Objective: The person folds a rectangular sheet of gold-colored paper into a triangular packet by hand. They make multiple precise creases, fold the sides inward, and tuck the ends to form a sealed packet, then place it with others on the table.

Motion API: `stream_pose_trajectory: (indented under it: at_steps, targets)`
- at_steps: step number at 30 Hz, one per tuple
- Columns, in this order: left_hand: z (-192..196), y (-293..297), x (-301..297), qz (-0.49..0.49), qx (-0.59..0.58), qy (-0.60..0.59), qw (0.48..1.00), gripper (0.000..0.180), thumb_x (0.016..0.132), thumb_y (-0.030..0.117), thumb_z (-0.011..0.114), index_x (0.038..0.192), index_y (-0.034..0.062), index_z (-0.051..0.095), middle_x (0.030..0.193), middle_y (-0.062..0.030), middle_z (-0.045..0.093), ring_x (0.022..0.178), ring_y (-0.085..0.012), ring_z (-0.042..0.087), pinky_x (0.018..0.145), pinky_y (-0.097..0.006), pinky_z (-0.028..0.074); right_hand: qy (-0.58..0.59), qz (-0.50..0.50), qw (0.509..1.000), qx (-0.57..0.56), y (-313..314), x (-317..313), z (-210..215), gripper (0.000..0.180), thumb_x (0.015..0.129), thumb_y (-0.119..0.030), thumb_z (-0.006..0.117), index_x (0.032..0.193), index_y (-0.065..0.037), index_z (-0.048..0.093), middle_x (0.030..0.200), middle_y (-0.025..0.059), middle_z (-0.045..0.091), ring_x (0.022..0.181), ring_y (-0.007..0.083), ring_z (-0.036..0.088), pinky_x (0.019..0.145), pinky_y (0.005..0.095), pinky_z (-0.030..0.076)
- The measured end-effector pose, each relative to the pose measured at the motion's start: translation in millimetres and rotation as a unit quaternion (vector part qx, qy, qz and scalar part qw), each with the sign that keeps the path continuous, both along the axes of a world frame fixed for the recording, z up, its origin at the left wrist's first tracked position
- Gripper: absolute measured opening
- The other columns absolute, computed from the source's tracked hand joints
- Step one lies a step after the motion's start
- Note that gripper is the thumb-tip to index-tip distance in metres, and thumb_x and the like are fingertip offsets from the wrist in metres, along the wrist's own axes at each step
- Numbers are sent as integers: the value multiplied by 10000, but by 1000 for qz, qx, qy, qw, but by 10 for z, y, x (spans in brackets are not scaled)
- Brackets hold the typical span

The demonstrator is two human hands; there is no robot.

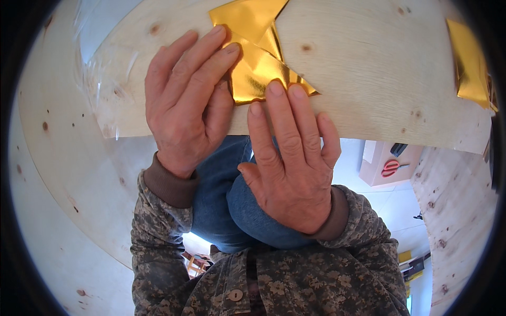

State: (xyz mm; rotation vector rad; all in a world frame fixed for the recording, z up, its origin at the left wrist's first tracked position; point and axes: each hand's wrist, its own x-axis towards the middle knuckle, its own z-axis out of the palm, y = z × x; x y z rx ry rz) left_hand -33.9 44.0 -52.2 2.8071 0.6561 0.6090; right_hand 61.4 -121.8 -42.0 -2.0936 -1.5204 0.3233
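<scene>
Shiny gold foil paper (261,68), folded with slanting flaps, lies near the front edge of a wooden board. My left hand (187,97) rests at its left side, with the index and middle fingertips on the foil and the thumb near its lower left corner. My right hand (290,152) reaches up from below, fingers stretched out, its middle and ring fingertips pressing the foil's lower edge. Both hands have their fingers extended, and neither grips the sheet. The left fingertips partly cover the foil's left edge.
More gold foil sheets (469,68) lie at the board's far right. Clear plastic film (108,68) is at the left. Below the wooden board (369,68), red-handled scissors (391,168) and a black object (398,149) sit on a cardboard box (379,176).
</scene>
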Motion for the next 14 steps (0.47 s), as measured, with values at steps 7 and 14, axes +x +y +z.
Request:
stream_pose_trajectory:
  at_steps: [7, 14]
  targets:
    - [28, 2, 4, -8, -4, -13, 1000, 313, 815, 39, 688, 1123, 70, 737, 1238, -85, 698, 1162, -314, 616, 1001, -423, 484, -33, 4, 999, -9, 55, 8, 70, 484, 905, -224, 556, 1353, -49, 610, 1499, 115, 524, 1415, 271, 468, 1175, 446, 268]
    - [109, -21, -21, 0, -31, 8, 999, 325, 852, -1, 655, 1161, 65, 730, 1286, -127, 682, 1223, -330, 594, 1045, -394, 466, -25, 52, 998, -33, 123, 31, 24, 651, 873, -282, 637, 1456, -24, 504, 1531, 152, 480, 1454, 300, 417, 1227, 474, 201]
